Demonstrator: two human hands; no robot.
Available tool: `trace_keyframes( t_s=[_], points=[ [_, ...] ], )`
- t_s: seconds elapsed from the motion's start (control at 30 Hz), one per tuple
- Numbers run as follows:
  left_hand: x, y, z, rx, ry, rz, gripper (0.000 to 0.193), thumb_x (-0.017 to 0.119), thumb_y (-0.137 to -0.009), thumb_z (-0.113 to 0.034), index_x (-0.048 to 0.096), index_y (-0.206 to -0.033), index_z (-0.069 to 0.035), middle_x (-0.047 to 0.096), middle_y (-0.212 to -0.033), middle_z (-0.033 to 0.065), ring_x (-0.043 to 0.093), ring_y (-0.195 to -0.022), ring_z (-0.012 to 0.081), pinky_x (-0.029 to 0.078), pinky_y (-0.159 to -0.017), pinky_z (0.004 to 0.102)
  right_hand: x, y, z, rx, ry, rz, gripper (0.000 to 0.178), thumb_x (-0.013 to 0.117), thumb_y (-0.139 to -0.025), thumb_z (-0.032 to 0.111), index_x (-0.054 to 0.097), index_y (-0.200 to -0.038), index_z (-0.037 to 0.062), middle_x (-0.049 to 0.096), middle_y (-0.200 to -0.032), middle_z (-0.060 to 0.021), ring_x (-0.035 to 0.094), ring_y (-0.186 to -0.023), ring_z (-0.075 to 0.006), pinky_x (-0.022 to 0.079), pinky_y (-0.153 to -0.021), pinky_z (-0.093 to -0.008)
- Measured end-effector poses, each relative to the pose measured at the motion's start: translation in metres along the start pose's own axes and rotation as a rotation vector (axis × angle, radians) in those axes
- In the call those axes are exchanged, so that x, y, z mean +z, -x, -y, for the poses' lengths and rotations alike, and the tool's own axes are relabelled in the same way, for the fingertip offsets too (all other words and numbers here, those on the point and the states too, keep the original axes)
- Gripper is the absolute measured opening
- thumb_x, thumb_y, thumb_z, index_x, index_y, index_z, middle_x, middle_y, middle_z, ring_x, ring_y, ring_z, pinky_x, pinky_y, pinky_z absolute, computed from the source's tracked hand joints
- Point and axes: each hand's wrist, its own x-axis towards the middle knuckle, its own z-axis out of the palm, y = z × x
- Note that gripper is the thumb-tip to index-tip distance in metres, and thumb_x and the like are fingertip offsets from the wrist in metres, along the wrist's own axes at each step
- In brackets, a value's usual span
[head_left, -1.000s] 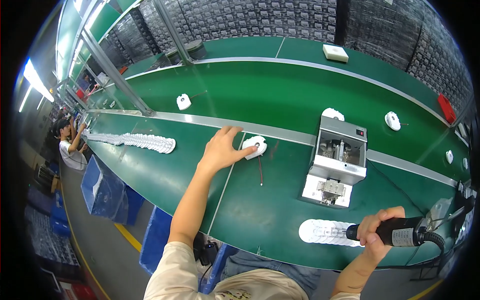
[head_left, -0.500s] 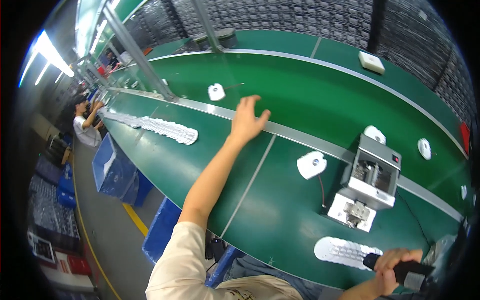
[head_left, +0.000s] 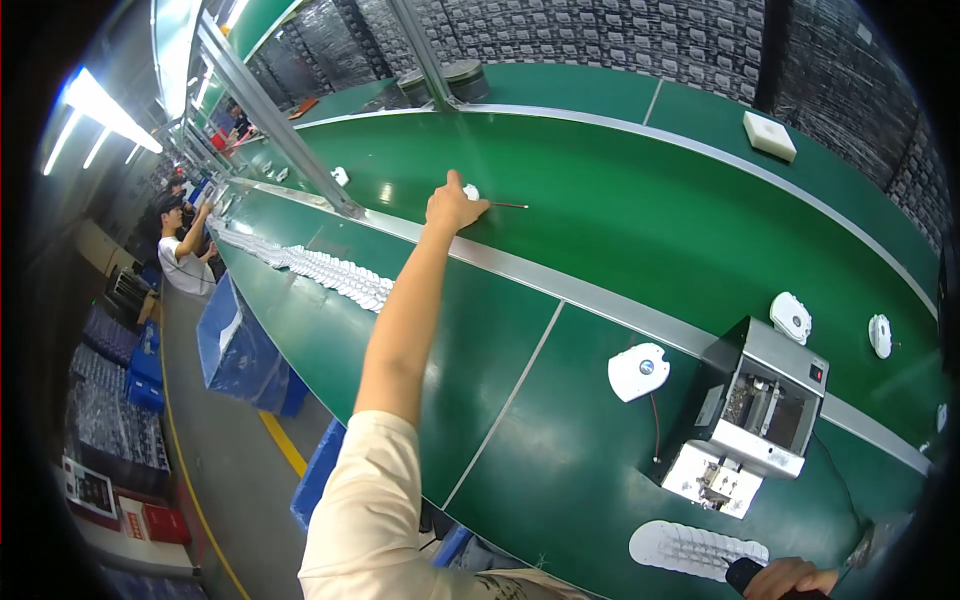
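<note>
My left hand [head_left: 452, 208] reaches out over the green conveyor belt, thumb and fingers closed around a small white plastic part [head_left: 471, 191]. Most of that part is hidden by the hand; a thin wire sticks out to its right. At the lower right edge, my right hand [head_left: 790, 578] grips a black handheld tool [head_left: 742, 572], whose body is partly cut off by the frame. Just left of the tool lies a row of overlapping white pieces [head_left: 655, 544]. On the bench between my hands rests a larger white part [head_left: 637, 372] with a wire trailing toward me.
A grey metal bench machine [head_left: 775, 400] stands at the right. More white parts [head_left: 790, 317] lie on the belt. A long row of white pieces [head_left: 340, 275] runs along the bench at left. A metal post [head_left: 275, 110] rises there; blue bins [head_left: 240, 340] stand on the floor; a co-worker [head_left: 183, 250] is beyond.
My left hand has moved left and farther out onto the wired white part. The view has shifted, and my right hand with the black tool now sits lower in the frame.
</note>
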Motion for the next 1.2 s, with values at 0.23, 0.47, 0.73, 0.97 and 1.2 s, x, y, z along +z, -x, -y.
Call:
trace_keyframes(
  t_s=[0.23, 0.47, 0.73, 0.97, 1.2],
  points=[
    [-0.019, 0.147, -0.072, 0.741, 0.410, 0.049, 0.053, 0.067, -0.068, -0.019, 0.054, -0.118, -0.010, 0.050, -0.116, 0.0210, 0.055, -0.101, 0.0379, 0.047, -0.086, 0.0423, -0.001, -0.009, 0.002, 0.077, -0.008, 0.142, 0.045, 0.060, -0.077, -0.002, 0.039, -0.117, 0.0008, 0.049, -0.073, -0.0113, 0.046, -0.052, -0.0193, 0.040, -0.047, -0.0345],
    [-0.014, 0.212, -0.112, 0.781, 0.295, 0.080, 0.043, 0.071, -0.073, -0.022, 0.059, -0.114, -0.014, 0.049, -0.121, 0.0130, 0.051, -0.108, 0.0316, 0.048, -0.084, 0.0402, 0.013, 0.002, -0.004, 0.114, 0.113, -0.122, 0.043, 0.069, -0.075, 0.013, 0.036, -0.100, 0.0031, 0.044, -0.058, -0.0032, 0.040, -0.037, -0.0107, 0.037, -0.038, -0.0250],
    [-0.023, 0.196, -0.091, 0.647, 0.143, -0.095, 0.043, 0.072, -0.069, -0.019, 0.061, -0.111, -0.014, 0.049, -0.116, 0.0109, 0.049, -0.106, 0.0305, 0.051, -0.080, 0.0402, 0.002, 0.006, 0.000, 0.128, -0.002, -0.098, 0.041, 0.068, -0.072, 0.001, 0.037, -0.100, 0.0019, 0.047, -0.059, -0.0064, 0.048, -0.043, -0.0156, 0.044, -0.042, -0.0294],
    [-0.020, 0.204, -0.105, 0.794, 0.382, 0.199, 0.044, 0.072, -0.068, -0.016, 0.061, -0.111, -0.011, 0.048, -0.121, 0.0119, 0.048, -0.110, 0.0311, 0.046, -0.089, 0.0403, 0.005, 0.007, 0.000, 0.124, -0.006, -0.146, 0.041, 0.069, -0.071, 0.002, 0.038, -0.097, 0.0015, 0.046, -0.059, -0.0059, 0.047, -0.043, -0.0150, 0.044, -0.040, -0.0285],
    [-0.013, 0.195, -0.107, 0.781, 0.385, 0.241, 0.055, 0.068, -0.069, -0.012, 0.053, -0.121, -0.014, 0.046, -0.124, 0.0136, 0.044, -0.118, 0.0333, 0.041, -0.096, 0.0408, 0.009, 0.006, -0.004, 0.119, -0.032, -0.139, 0.041, 0.069, -0.070, 0.000, 0.039, -0.097, 0.0009, 0.046, -0.058, -0.0061, 0.048, -0.043, -0.0151, 0.043, -0.040, -0.0282]
  ],
)
